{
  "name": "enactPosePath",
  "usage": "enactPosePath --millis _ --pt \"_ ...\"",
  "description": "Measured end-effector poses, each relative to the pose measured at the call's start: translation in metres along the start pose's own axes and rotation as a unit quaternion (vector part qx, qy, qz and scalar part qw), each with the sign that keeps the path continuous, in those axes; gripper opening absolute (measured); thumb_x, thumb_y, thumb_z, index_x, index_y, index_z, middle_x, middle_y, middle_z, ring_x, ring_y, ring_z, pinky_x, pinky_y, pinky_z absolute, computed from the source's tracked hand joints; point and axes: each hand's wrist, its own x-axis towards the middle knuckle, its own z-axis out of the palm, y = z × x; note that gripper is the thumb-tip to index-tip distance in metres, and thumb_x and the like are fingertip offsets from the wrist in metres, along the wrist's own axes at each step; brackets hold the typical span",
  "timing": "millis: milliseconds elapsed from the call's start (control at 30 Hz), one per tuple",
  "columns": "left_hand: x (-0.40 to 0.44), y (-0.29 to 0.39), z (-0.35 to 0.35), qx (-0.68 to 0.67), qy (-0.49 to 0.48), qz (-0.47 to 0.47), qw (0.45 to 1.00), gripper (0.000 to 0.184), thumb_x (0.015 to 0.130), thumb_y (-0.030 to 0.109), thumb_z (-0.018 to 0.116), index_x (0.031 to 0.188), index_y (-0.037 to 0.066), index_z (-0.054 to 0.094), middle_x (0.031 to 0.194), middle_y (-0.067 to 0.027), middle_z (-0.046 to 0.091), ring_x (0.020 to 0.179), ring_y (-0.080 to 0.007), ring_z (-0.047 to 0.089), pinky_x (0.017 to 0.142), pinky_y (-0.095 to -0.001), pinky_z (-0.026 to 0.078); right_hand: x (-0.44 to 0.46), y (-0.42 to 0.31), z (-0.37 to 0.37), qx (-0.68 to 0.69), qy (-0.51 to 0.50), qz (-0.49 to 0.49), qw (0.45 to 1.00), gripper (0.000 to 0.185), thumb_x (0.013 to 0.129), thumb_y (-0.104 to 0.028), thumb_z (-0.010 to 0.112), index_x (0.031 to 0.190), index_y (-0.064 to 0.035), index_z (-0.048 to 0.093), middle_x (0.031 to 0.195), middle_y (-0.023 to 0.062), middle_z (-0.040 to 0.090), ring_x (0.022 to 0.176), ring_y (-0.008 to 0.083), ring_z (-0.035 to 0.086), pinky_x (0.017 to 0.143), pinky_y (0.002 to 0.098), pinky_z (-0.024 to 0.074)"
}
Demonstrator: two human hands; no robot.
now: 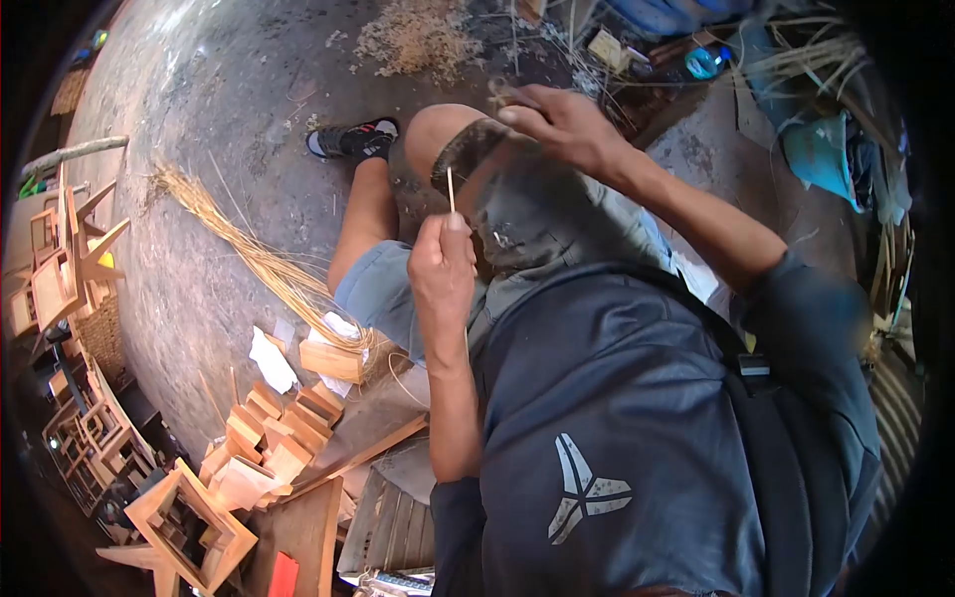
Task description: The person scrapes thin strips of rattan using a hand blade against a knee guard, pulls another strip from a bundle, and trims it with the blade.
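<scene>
My left hand (445,261) is closed in front of my lap, thumb on top. A thin pale stick (451,189) pokes up out of its grip, and the lower part is hidden in the fist. Over my knee at the upper right, my right hand (572,127) is curled closed around something. A small dark blurred object (507,95) shows at its fingertips, too smeared to name. To the left of my leg lies a long bundle of thin tan strands (264,261) on the floor, its near end by a wooden block (331,360).
Several wooden blocks (269,428) are piled at the lower left, near an open wooden frame (244,542). Wooden pieces (60,274) stand along the left edge. Shavings (413,40) litter the floor ahead. A blue bucket (821,164) and a bottle (704,63) are at the right.
</scene>
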Motion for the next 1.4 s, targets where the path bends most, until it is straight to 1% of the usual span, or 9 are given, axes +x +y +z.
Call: enactPosePath --millis 67,133,167,267,367,700,800,1067,1400 --pt "-0.009 0.005 -0.002 -0.016 0.015 0.062 0.998 0.024 0.099 0.023 0.05 0.087 0.003 0.056 0.06 -0.0002 0.048 0.053 -0.0074 0.045 0.05 -0.0247 0.039 -0.011 -0.017 -0.005 0.135 -0.086 0.052 0.986 0.043 0.09 -0.034 0.063 0.115 -0.0002 0.061 0.097 0.0123 0.068 0.092 0.0163 0.063 0.078 0.0317 0.0494" --pt "-0.013 0.019 0.002 0.004 -0.015 0.092 0.996 0.022 0.099 0.021 0.049 0.09 0.002 0.056 0.061 -0.0017 0.05 0.053 -0.0084 0.048 0.05 -0.0257 0.041 -0.02 -0.017 0.028 0.086 -0.01 -0.237 0.968 0.028 0.089 -0.026 0.065 0.103 -0.0014 0.065 0.081 0.0023 0.065 0.078 0.0073 0.058 0.067 0.0258 0.0468" --pt "-0.015 0.027 0.003 0.024 -0.028 0.087 0.996 0.022 0.099 0.021 0.05 0.091 0.002 0.057 0.061 -0.002 0.05 0.053 -0.0086 0.049 0.05 -0.0259 0.041 -0.034 -0.045 0.025 0.239 -0.164 -0.045 0.956 0.023 0.089 -0.026 0.067 0.094 -0.0032 0.067 0.072 -0.0037 0.06 0.072 0.0037 0.052 0.064 0.022 0.0438" --pt "-0.019 0.02 -0.006 0.061 -0.039 0.018 0.997 0.02 0.098 0.02 0.051 0.095 0.002 0.058 0.061 -0.0028 0.051 0.055 -0.0093 0.051 0.051 -0.0266 0.042 -0.006 -0.01 0.029 0.084 0.096 -0.199 0.972 0.028 0.091 -0.032 0.064 0.096 -0.0045 0.067 0.069 -0.0036 0.057 0.064 0.0042 0.048 0.057 0.023 0.04" --pt "-0.035 -0.011 -0.026 0.079 -0.019 -0.047 0.996 0.02 0.098 0.02 0.052 0.095 0.001 0.059 0.063 -0.0009 0.05 0.055 -0.0083 0.048 0.051 -0.0253 0.039 0.032 0.003 -0.079 0.038 0.165 0.065 0.983 0.042 0.092 -0.045 0.057 0.102 -0.0046 0.065 0.08 0.0013 0.064 0.074 0.0086 0.057 0.066 0.0249 0.0464" --pt "-0.035 0.0 -0.011 0.044 0.045 -0.028 0.998 0.023 0.098 0.024 0.051 0.093 0.003 0.059 0.066 -0.0007 0.052 0.059 -0.0076 0.048 0.055 -0.0243 0.041 -0.048 -0.036 0.038 0.236 -0.327 0.082 0.911 0.039 0.085 -0.032 0.071 0.109 -0.0048 0.056 0.094 0.001 0.06 0.09 0.0082 0.054 0.077 0.0268 0.046" --pt "-0.042 -0.002 -0.018 0.125 0.001 -0.058 0.99 0.022 0.096 0.023 0.051 0.094 0.003 0.061 0.068 -0.005 0.057 0.062 -0.0122 0.055 0.059 -0.028 0.045 -0.037 -0.035 0.054 0.292 -0.363 0.072 0.882 0.042 0.089 -0.043 0.064 0.102 -0.003 0.06 0.079 0.0019 0.057 0.07 0.0101 0.053 0.059 0.0263 0.0436" --pt "-0.057 -0.025 -0.014 0.013 0.047 0.002 0.999 0.028 0.098 0.028 0.05 0.088 0.004 0.06 0.068 0.0024 0.051 0.063 -0.0053 0.046 0.056 -0.0222 0.039 -0.027 -0.029 0.05 0.088 -0.223 -0.101 0.965 0.035 0.092 -0.032 0.059 0.108 -0.0005 0.06 0.094 0.0049 0.064 0.078 0.0117 0.059 0.068 0.0259 0.047" --pt "-0.055 -0.024 -0.018 -0.04 0.031 -0.013 0.999 0.026 0.098 0.024 0.05 0.083 0.005 0.057 0.066 0.0029 0.048 0.06 -0.0059 0.043 0.053 -0.0233 0.036 -0.047 -0.031 0.082 0.427 -0.389 0.11 0.808 0.025 0.091 -0.024 0.065 0.099 -0.0046 0.05 0.069 -0.0009 0.05 0.055 0.0074 0.042 0.048 0.0223 0.0335"
